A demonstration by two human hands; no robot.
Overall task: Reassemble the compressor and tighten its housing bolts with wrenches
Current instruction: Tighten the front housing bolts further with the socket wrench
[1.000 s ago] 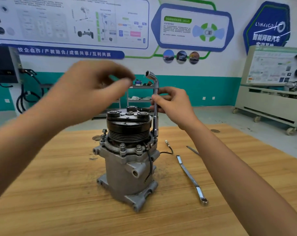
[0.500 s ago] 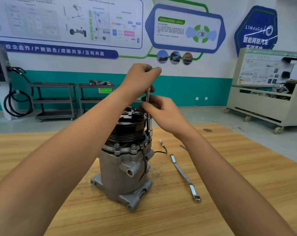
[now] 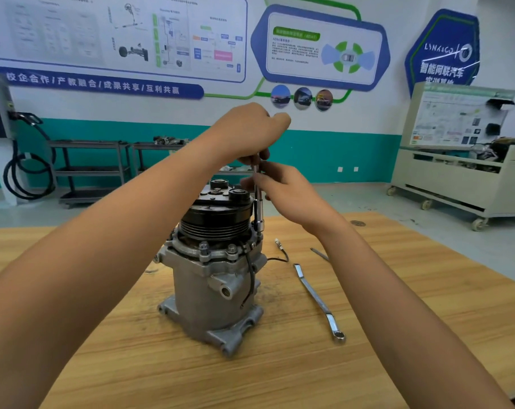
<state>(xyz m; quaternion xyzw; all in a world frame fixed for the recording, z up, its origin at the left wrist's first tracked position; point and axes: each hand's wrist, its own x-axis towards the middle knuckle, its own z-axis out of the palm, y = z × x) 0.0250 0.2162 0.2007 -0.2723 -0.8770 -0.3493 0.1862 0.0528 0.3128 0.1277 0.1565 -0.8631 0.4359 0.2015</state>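
The grey compressor [image 3: 209, 287] stands upright on the wooden table [image 3: 368, 364], its black pulley [image 3: 218, 219] on top. Bolts [image 3: 203, 246] ring the housing flange. A chrome L-shaped socket wrench [image 3: 258, 206] stands upright on a bolt at the flange's right side. My left hand [image 3: 247, 131] grips the wrench's top end from above and hides it. My right hand [image 3: 283, 190] pinches the shaft just below.
A double-ended ring spanner [image 3: 318, 299] lies on the table right of the compressor, with a thin metal tool [image 3: 319, 252] beyond it. A black wire with a connector [image 3: 281, 249] trails from the compressor. Shelving carts and a training bench stand along the far wall.
My left hand came down from the left onto the top of the wrench and closed over it. My right hand stayed on the shaft. The view shifted slightly.
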